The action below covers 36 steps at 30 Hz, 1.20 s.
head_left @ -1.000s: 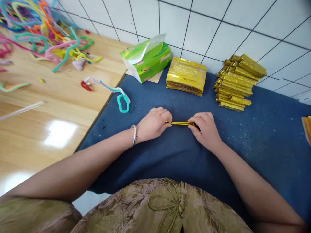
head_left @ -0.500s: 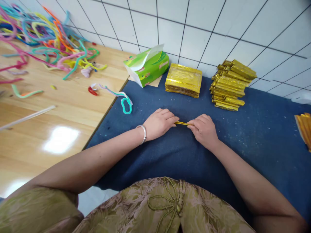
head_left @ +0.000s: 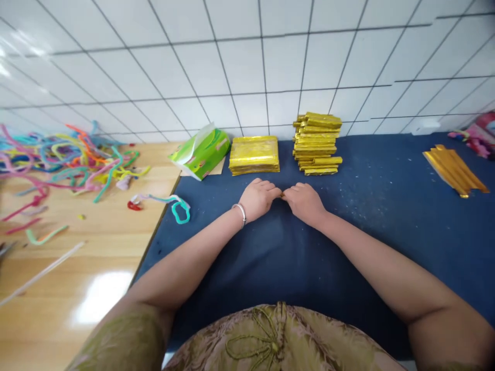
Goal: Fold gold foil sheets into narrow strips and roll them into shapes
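Observation:
My left hand [head_left: 260, 200] and my right hand [head_left: 304, 204] meet over the dark blue cloth [head_left: 286, 268], fingertips almost touching. Both are closed, pinching a narrow folded strip of gold foil paper [head_left: 282, 195] between them. Only a bit of the strip shows; the fingers cover the rest. Just beyond my hands lies a neat stack of flat gold foil paper [head_left: 254, 154]. Right of it rises a taller pile of folded gold strips [head_left: 317, 144].
A green tissue pack [head_left: 204, 152] leans near the tiled wall. Tangled coloured pipe cleaners [head_left: 77, 159] cover the wooden table [head_left: 116, 247] at left. A looped teal pipe cleaner [head_left: 181, 211] lies on the cloth. More orange-gold strips [head_left: 456, 170] lie far right.
My hands have come closer together, so less of the gold strip shows between them. The view has tilted up and turned right, bringing in more wall and the strips at right.

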Each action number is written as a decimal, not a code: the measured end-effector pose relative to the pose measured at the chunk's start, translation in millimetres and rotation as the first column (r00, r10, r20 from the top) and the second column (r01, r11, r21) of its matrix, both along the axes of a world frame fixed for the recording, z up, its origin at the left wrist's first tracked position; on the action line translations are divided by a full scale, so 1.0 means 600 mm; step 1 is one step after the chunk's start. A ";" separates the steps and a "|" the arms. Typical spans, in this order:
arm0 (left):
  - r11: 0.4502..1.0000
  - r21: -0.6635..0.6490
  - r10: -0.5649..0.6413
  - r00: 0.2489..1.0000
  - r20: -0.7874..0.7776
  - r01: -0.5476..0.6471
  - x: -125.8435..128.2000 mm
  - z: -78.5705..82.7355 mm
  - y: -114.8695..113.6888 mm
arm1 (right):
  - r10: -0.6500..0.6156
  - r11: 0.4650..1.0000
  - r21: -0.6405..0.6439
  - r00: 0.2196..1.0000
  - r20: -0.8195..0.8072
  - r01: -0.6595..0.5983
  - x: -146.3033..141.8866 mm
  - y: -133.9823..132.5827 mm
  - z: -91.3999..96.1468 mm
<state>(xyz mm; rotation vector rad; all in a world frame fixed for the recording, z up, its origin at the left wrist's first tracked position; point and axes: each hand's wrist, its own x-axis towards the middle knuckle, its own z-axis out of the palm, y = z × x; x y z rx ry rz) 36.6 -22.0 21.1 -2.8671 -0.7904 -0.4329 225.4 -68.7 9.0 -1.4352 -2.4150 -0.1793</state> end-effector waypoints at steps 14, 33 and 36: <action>0.969 -0.245 0.025 0.984 0.176 0.019 -0.051 -0.005 0.019 | -0.044 0.997 0.064 0.997 0.066 0.040 0.007 -0.005 -0.003; 0.994 -0.079 0.070 0.996 -0.049 -0.074 -0.033 -0.015 -0.005 | -0.067 0.995 -0.062 0.989 0.133 0.076 -0.011 -0.024 0.000; 0.994 -0.106 0.019 0.999 -0.046 -0.024 -0.042 -0.016 0.006 | -0.030 0.995 -0.094 0.993 0.118 0.041 -0.010 -0.024 0.003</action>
